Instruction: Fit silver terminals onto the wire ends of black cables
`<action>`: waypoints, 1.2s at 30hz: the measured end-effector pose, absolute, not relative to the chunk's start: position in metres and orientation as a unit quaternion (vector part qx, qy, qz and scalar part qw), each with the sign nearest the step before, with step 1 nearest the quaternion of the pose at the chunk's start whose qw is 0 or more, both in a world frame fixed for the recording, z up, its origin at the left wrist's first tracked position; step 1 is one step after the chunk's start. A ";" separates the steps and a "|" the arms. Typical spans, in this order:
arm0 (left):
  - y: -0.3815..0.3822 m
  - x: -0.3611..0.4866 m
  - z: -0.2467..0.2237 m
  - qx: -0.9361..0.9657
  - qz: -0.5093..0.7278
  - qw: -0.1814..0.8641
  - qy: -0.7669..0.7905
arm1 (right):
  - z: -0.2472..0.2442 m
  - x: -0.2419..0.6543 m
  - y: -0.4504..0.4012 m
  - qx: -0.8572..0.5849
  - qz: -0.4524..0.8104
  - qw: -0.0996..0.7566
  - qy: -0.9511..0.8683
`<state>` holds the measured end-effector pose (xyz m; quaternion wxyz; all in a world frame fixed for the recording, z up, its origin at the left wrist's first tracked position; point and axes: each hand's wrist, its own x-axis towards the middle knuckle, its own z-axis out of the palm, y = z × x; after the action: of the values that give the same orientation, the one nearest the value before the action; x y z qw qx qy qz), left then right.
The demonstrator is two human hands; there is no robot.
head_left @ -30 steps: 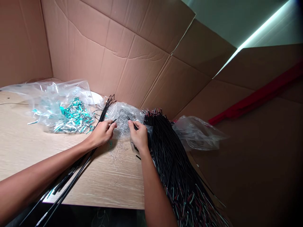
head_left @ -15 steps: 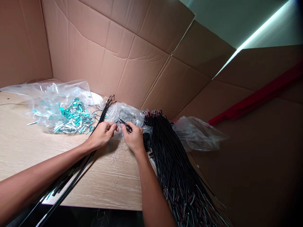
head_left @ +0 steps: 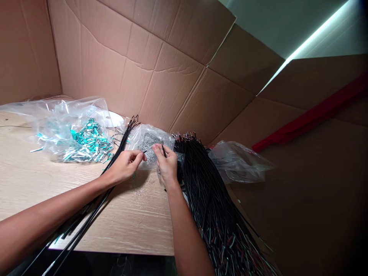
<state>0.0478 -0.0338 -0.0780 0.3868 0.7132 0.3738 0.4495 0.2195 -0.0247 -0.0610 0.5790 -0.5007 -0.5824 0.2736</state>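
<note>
My left hand (head_left: 129,163) pinches a thin black cable, its short end (head_left: 145,151) poking out past thumb and forefinger. Just to the right, my right hand (head_left: 168,163) is closed around a slim black pointed tool (head_left: 163,150); fingers cover most of it, and its exact kind is unclear. A small gap separates the two hands. Behind them lies a clear plastic bag (head_left: 138,134) with fine silvery clippings (head_left: 149,140). Several black cables (head_left: 123,138) run under my left forearm.
A clear bag of teal and silver scraps (head_left: 92,138) lies on the wooden table (head_left: 143,226) at left. To the right, a thick bundle of black cables (head_left: 209,184) hangs past the front edge. Another plastic bag (head_left: 241,161) sits beyond it. Cardboard walls (head_left: 115,57) stand behind.
My right hand has turned more upright, and the tool has swung away from the cable end. My left hand has shifted slightly right and down, still pinching the cable.
</note>
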 end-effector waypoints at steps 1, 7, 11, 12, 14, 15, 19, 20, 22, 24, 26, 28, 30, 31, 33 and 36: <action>-0.035 0.048 -0.077 0.727 0.445 0.367 0.374 | -0.062 0.219 -0.024 -0.496 0.284 0.586 -0.574; -0.040 0.051 -0.073 0.759 0.423 0.310 0.385 | -0.057 0.216 -0.029 -0.481 0.228 0.605 -0.592; -0.038 0.050 -0.074 0.766 0.417 0.294 0.390 | -0.050 0.218 -0.034 -0.503 0.151 0.568 -0.634; -0.038 0.049 -0.074 0.768 0.416 0.290 0.390 | -0.049 0.220 -0.034 -0.501 0.146 0.565 -0.639; -0.037 0.049 -0.076 0.773 0.412 0.285 0.390 | -0.049 0.222 -0.034 -0.498 0.144 0.555 -0.650; -0.037 0.049 -0.076 0.775 0.409 0.283 0.391 | -0.050 0.223 -0.034 -0.499 0.145 0.551 -0.653; -0.032 0.046 -0.081 0.765 0.411 0.283 0.408 | -0.053 0.217 -0.038 -0.493 0.194 0.536 -0.657; -0.031 0.046 -0.083 0.760 0.416 0.287 0.408 | -0.053 0.213 -0.039 -0.482 0.221 0.527 -0.664; -0.027 0.045 -0.084 0.751 0.427 0.302 0.403 | -0.054 0.206 -0.042 -0.454 0.275 0.507 -0.679; -0.025 0.044 -0.084 0.733 0.434 0.339 0.400 | -0.052 0.203 -0.045 -0.446 0.299 0.497 -0.682; -0.023 0.043 -0.083 0.694 0.437 0.406 0.403 | -0.049 0.206 -0.047 -0.467 0.278 0.494 -0.679; -0.022 0.043 -0.082 0.639 0.434 0.497 0.396 | -0.045 0.215 -0.048 -0.499 0.227 0.481 -0.684; -0.022 0.043 -0.080 0.582 0.428 0.580 0.376 | -0.041 0.224 -0.048 -0.517 0.168 0.463 -0.700; -0.022 0.043 -0.080 0.556 0.427 0.613 0.365 | -0.040 0.228 -0.047 -0.521 0.140 0.454 -0.710; -0.022 0.042 -0.078 0.515 0.429 0.656 0.347 | -0.040 0.232 -0.046 -0.522 0.104 0.432 -0.728; -0.024 0.042 -0.075 0.484 0.433 0.683 0.335 | -0.044 0.229 -0.044 -0.528 0.100 0.396 -0.745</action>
<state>0.0420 -0.0241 -0.0754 0.6829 0.4836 0.3348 0.4333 0.2295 -0.0436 -0.0441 0.3963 -0.5275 -0.7447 0.0999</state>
